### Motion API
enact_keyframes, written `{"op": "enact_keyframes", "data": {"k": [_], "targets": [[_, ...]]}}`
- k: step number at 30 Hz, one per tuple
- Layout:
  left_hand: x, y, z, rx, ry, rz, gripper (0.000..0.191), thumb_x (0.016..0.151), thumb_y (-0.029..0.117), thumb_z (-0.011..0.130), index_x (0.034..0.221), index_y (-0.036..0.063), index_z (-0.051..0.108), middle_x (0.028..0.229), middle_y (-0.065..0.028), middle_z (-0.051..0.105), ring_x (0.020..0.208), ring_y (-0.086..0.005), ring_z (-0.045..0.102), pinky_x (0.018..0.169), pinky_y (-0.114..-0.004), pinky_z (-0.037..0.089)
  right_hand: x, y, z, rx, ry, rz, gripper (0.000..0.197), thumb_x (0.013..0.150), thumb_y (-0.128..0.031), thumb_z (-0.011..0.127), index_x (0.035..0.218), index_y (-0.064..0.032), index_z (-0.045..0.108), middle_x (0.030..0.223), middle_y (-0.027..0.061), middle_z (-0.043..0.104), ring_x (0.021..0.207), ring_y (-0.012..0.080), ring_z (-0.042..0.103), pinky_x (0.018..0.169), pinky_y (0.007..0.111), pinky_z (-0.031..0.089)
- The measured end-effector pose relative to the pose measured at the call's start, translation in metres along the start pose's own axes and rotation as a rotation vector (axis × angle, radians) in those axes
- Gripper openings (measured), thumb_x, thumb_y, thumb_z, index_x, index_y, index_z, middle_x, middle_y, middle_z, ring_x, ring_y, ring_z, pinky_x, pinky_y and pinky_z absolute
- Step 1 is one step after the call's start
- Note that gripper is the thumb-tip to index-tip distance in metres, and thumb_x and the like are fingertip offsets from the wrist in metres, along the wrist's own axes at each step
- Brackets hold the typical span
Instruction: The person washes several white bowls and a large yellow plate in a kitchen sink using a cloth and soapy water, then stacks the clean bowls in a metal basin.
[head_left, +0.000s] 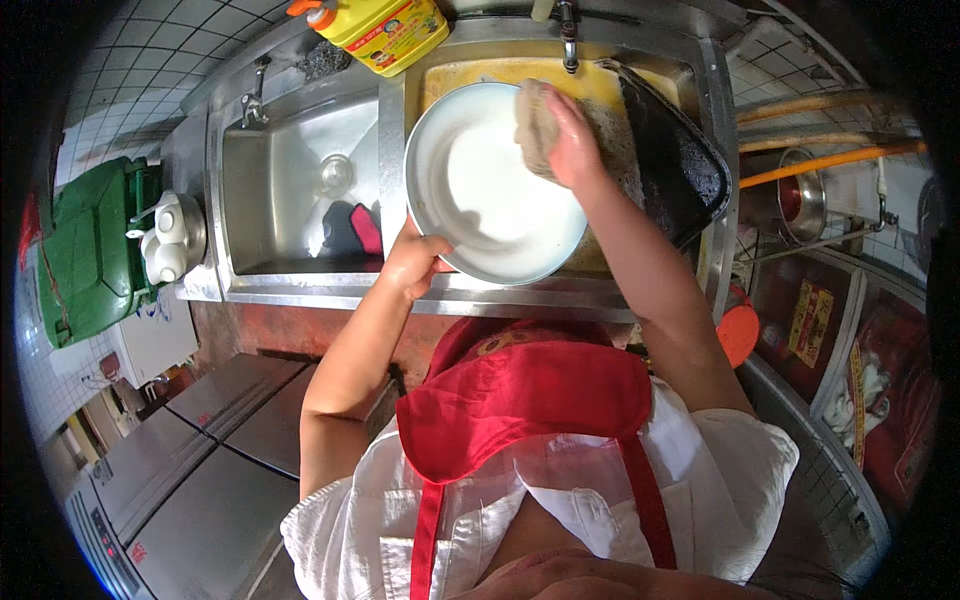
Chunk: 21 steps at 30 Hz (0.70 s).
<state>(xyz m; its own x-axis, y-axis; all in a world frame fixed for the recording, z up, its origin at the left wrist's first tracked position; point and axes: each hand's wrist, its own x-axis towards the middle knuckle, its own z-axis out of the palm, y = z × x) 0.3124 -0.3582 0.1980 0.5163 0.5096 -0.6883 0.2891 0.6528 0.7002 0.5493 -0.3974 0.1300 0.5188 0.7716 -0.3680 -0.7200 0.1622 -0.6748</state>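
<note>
My left hand (417, 262) grips the lower left rim of a large white dish (487, 187) with a pale blue edge, the thumb lying over the rim. The dish is tilted above the right sink basin (442, 67), whose floor looks yellowish and wet. In my right hand (576, 146) is a greyish-brown cloth (536, 131), pressed at the dish's upper right side. A black tray (671, 150) leans in the basin just right of this hand. Part of the tray and most of the basin floor are hidden by the dish and my forearm.
The left basin (277, 180) holds a dark and pink item (360, 229). Taps (570, 45) rise behind the sink, and a yellow detergent jug (390, 34) stands on the back ledge. White crockery (169, 236) sits at the left, by a green bin (97, 247). Wooden poles (825, 161) extend at the right.
</note>
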Motion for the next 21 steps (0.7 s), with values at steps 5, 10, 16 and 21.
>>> {"op": "enact_keyframes", "data": {"k": [5,10,16,21], "targets": [[0.006,0.006,0.013,0.049,-0.086,-0.027,0.062,0.06,-0.01,0.043,0.119,0.0047,0.03,0.098,-0.0141,0.05,0.077,-0.0254,0.057,0.056,-0.032,0.054,0.001,0.035,0.045,0.076,-0.235,-0.057,0.037,0.081,-0.016,0.044,0.116,-0.0055,0.041,0.111,0.0071,0.048,0.098,0.0174,0.047,0.084,0.03,0.038],[0.01,0.007,0.005,-0.013,-0.099,-0.001,0.062,0.061,-0.011,0.044,0.119,0.0041,0.029,0.099,-0.0138,0.05,0.082,-0.027,0.056,0.058,-0.033,0.054,-0.039,0.044,0.067,-0.275,-0.439,0.035,0.036,0.082,-0.008,0.039,0.117,-0.0029,0.042,0.115,0.0064,0.046,0.103,0.0132,0.043,0.089,0.024,0.032],[0.006,0.015,0.003,-0.061,-0.096,0.02,0.052,0.064,-0.01,0.046,0.114,0.0012,0.038,0.099,-0.0134,0.051,0.084,-0.0244,0.056,0.062,-0.034,0.053,-0.038,0.042,0.059,-0.648,-0.836,-0.236,0.028,0.076,0.001,0.04,0.098,-0.0023,0.057,0.102,0.009,0.052,0.097,0.0168,0.047,0.088,0.025,0.032],[0.0,0.025,0.007,-0.086,-0.086,0.034,0.041,0.062,-0.009,0.047,0.102,-0.0009,0.046,0.086,-0.01,0.055,0.069,-0.0204,0.058,0.055,-0.029,0.051,-0.035,0.039,0.047,-0.727,-0.937,0.007,0.026,0.074,-0.001,0.041,0.09,-0.004,0.061,0.09,0.0061,0.057,0.09,0.0154,0.051,0.083,0.026,0.036]]}}
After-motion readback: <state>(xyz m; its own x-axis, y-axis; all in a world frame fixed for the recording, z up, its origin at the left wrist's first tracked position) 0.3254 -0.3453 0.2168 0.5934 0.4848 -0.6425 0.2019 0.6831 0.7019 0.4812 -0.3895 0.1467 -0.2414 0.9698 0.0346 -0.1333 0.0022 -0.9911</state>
